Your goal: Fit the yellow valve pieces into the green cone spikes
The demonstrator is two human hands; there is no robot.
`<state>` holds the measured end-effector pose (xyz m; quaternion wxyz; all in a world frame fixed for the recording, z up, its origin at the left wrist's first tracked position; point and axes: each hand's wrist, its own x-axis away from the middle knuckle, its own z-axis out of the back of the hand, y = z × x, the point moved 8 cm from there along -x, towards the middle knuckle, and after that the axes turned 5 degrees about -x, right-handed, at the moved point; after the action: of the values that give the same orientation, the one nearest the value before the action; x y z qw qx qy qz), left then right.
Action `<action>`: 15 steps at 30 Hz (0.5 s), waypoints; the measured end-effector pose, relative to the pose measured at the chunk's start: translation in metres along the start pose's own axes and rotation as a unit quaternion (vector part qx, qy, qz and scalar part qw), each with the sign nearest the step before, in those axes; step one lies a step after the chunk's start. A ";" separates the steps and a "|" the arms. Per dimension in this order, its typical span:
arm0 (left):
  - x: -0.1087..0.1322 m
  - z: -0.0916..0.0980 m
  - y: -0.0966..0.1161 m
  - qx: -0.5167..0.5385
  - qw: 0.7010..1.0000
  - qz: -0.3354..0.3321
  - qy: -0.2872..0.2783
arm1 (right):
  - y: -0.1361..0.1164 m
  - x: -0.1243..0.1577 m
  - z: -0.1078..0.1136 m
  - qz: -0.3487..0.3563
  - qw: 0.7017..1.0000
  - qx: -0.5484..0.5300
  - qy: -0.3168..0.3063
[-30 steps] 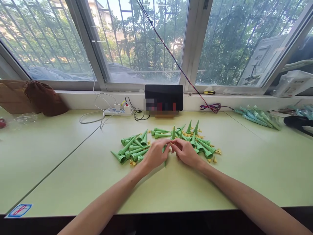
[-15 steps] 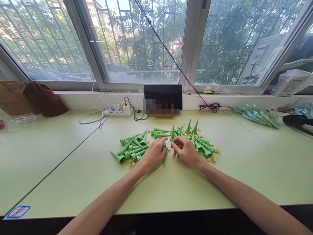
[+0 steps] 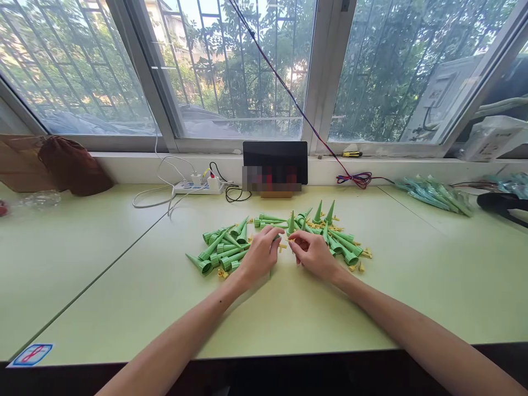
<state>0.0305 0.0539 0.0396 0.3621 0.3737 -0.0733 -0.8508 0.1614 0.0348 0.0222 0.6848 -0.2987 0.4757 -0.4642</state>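
Observation:
My left hand (image 3: 260, 250) is closed around a green plastic cone spike, mostly hidden by the fingers and palm. Opposite it, my right hand (image 3: 311, 252) has thumb and forefinger pinched on a small yellow plastic piece (image 3: 287, 239), barely visible at the fingertips. Between the hands another yellow piece (image 3: 282, 247) shows. Left of my left hand lies a heap of green cone spikes (image 3: 223, 248) with ridged, hollow caps. More green spikes (image 3: 344, 246) lie beside my right hand, among scattered yellow pieces (image 3: 367, 253). Just beyond my fingertips one green spike (image 3: 291, 223) stands point up.
Two more spikes (image 3: 318, 212) stand upright behind the right hand. At the back are a dark-screened tablet (image 3: 275, 157), a power strip (image 3: 200, 188) with cables, and a yellow cutter (image 3: 352, 154) on the sill. Bagged green parts (image 3: 437, 195) lie far right; a brown pouch (image 3: 78, 168) sits left.
My left hand has turned and drawn slightly left, so the spike in it is now more hidden. The gap between the hands is wider. My right hand stays nearly in place.

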 end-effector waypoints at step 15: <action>0.000 0.011 0.009 0.014 0.998 -0.015 0.051 | 0.002 0.002 -0.009 0.017 0.999 -0.004 -0.047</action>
<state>0.0283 0.0462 0.0511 0.3470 0.4227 -0.0610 -0.8350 0.1537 0.0344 0.0163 0.7133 -0.3146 0.4495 -0.4361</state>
